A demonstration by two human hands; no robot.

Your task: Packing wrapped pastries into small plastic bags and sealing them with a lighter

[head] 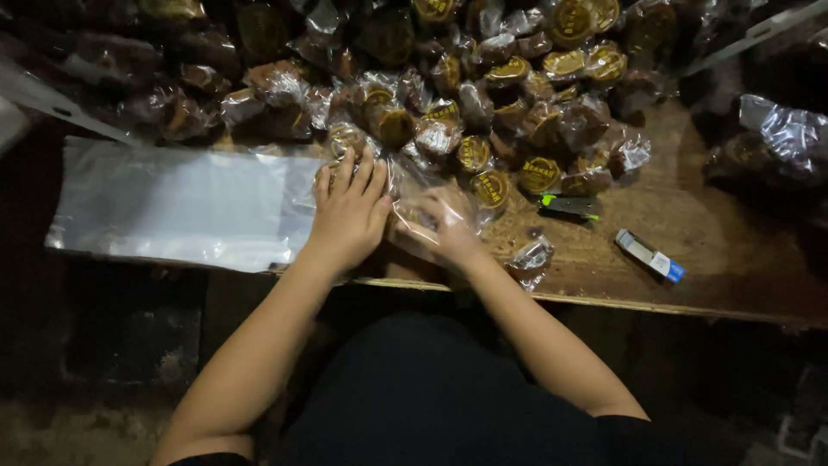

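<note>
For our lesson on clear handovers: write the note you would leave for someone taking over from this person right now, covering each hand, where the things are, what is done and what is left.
Left hand: flat, fingers spread, pressing down on the clear plastic bag at its open end.
Right hand: inside crinkled clear wrap, apparently gripping a wrapped cake; the grip itself is blurred.
Things: pile of wrapped round cakes across the back of the wooden table; a small green-edged tool and a small blue-and-white box lie to the right.
Done: the cakes in the pile are wrapped.
Left: the long bag looks mostly flat and unfilled; the pile stays loose.
</note>
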